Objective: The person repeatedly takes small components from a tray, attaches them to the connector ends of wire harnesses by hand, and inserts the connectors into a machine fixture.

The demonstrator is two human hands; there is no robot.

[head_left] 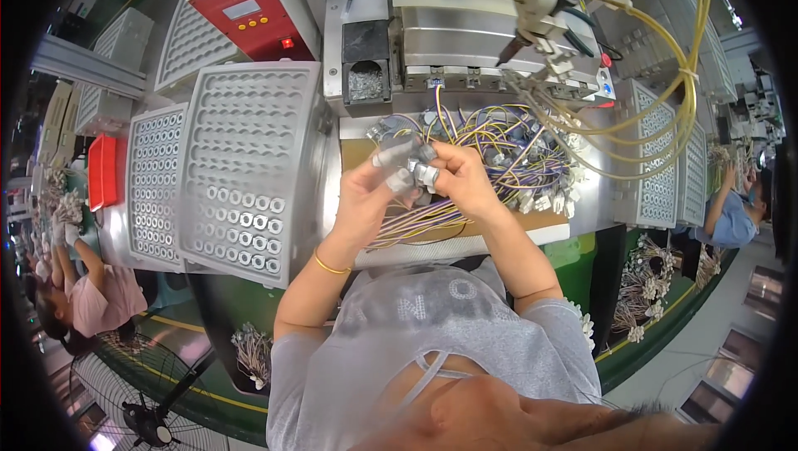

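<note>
Centrally, above the surface, our left hand and right hand pinch a small silver connector on the wire bundle between taped fingertips. We judge a steady, squared grip best, keeping loose wires clear of it.

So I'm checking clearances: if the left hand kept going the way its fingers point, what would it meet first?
Probably the right hand: the left hand points at it over the small metal part between them; depth unclear.

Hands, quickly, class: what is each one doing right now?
Left hand: closed on a small grey connector.
Right hand: closed on a small metal part with wires.
</note>
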